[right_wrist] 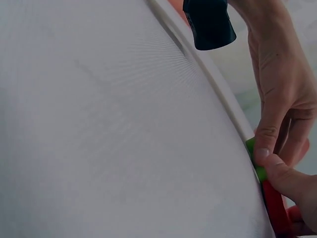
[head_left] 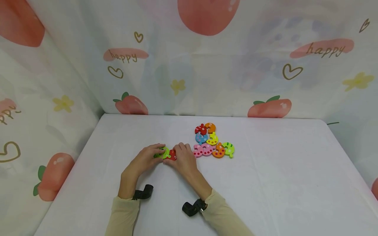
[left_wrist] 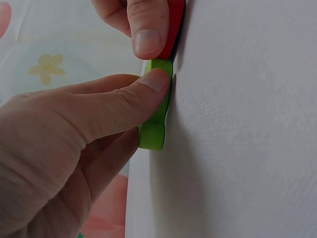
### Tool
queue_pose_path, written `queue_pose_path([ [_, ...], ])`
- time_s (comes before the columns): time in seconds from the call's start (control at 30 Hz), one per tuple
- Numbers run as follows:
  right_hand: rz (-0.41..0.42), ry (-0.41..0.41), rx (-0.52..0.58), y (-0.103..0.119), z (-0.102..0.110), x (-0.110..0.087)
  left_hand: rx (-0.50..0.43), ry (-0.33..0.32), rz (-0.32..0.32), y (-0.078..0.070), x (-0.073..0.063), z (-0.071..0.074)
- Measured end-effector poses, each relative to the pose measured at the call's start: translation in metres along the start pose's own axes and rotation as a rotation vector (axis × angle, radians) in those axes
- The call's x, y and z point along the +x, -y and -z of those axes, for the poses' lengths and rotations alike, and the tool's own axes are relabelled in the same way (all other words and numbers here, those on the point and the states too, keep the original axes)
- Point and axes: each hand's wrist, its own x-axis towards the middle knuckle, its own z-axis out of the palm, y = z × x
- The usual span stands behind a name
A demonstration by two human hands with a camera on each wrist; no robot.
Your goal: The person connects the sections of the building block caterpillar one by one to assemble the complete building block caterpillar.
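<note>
Thumb and fingers of my left hand pinch a bright green, flat, curved puzzle piece on the white table. Against its right end sits a red puzzle piece, marked with a number and pinched by my right hand. In the left wrist view, the green piece stands edge-on under the left thumb, touching the red piece. The two thumbs nearly meet at the joint in the right wrist view, above the red piece. My fingers hide parts of both pieces.
Just right of my right hand lie joined puzzle pieces: pink ones, an orange one and a striped green one. Behind them are blue, yellow, red and orange pieces. A patterned curtain hangs behind the table.
</note>
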Motion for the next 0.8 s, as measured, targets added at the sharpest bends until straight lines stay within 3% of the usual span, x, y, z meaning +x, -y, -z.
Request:
queue_pose_path([
  [0.27,-0.034,0.073,0.011,0.001,0.006,0.006,0.015,0.002,-0.038,-0.002,0.002,0.004],
  [0.5,-0.025,0.077,-0.066,0.003,0.008,0.008,0.009,-0.003,-0.031,-0.002,0.003,0.006],
  [0.67,0.008,0.055,-0.079,-0.004,0.014,-0.011,0.012,0.000,-0.005,-0.002,0.001,0.002],
  [0.8,0.039,-0.001,-0.040,-0.028,0.035,-0.033,0.051,-0.005,0.048,-0.010,0.000,-0.002],
])
